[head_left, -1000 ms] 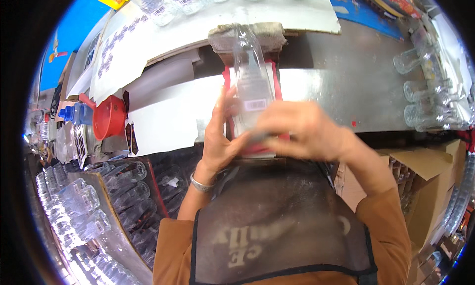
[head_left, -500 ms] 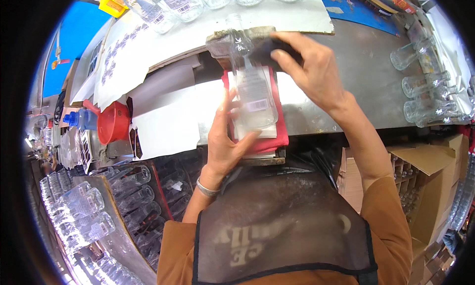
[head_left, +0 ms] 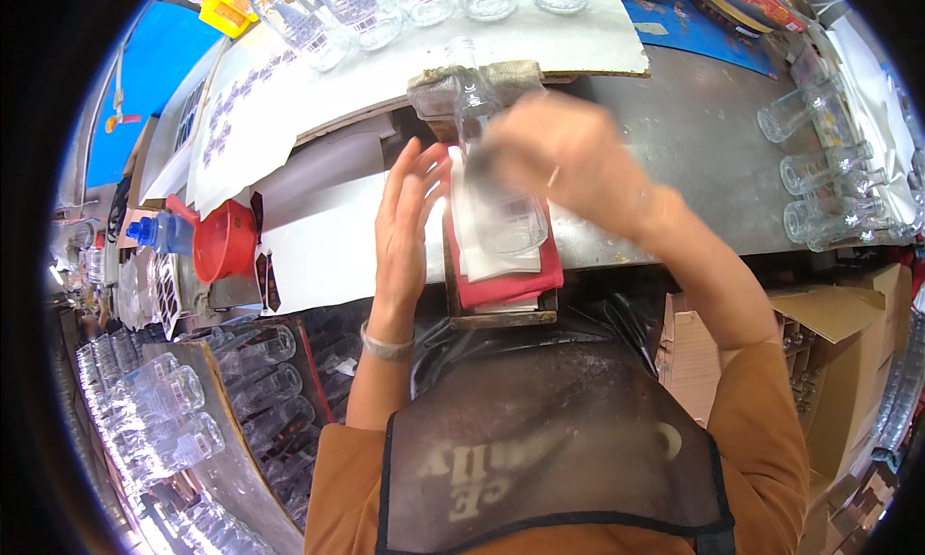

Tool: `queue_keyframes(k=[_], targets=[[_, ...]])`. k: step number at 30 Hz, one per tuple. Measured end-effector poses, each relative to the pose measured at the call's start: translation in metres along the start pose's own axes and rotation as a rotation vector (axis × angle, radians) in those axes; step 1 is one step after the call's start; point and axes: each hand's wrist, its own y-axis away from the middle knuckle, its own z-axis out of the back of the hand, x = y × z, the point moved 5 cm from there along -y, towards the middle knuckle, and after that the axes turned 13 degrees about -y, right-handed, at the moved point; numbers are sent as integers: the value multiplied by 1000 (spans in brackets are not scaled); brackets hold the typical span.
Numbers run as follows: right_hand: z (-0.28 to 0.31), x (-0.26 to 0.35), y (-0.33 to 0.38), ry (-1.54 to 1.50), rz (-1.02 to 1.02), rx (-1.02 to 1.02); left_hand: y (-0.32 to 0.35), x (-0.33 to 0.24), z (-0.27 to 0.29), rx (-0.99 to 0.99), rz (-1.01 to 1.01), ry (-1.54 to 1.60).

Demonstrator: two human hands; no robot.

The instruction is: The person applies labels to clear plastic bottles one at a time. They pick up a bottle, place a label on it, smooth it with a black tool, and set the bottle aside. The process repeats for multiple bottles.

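A clear glass bottle (head_left: 503,213) lies on its side on a white sheet over a red cloth (head_left: 511,287), in a wooden cradle (head_left: 501,317) at the bench edge. Its neck (head_left: 462,62) points away from me. My right hand (head_left: 568,160), blurred by motion, is cupped over the bottle's upper half and grips it. My left hand (head_left: 405,223) is flat with fingers straight and apart, just left of the bottle, its fingertips near the bottle's shoulder. It holds nothing.
More clear bottles stand at the back (head_left: 385,6), lie at the right (head_left: 819,184) and fill racks at lower left (head_left: 164,410). A red funnel (head_left: 224,247) and label sheets (head_left: 222,112) sit to the left. Cardboard boxes (head_left: 829,362) stand at the right.
Both hands were pressed on the bottle's near end. My right hand went up to the neck end, then back over the upper half. My left hand came off and opened beside the bottle.
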Motion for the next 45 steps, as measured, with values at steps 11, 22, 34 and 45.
queue_keyframes(k=[11,22,34,45], targets=[[21,27,68,-653,-566,-78,-28,-8,-37,40,84,104],[70,36,9,-475,-494,-193,31,-61,-60,167,-420,-353],[173,-62,-101,382,-341,-404,16,-38,-46,104,-271,-346],[256,-88,-22,559,-472,-606,11,-37,-64,142,-229,-398]])
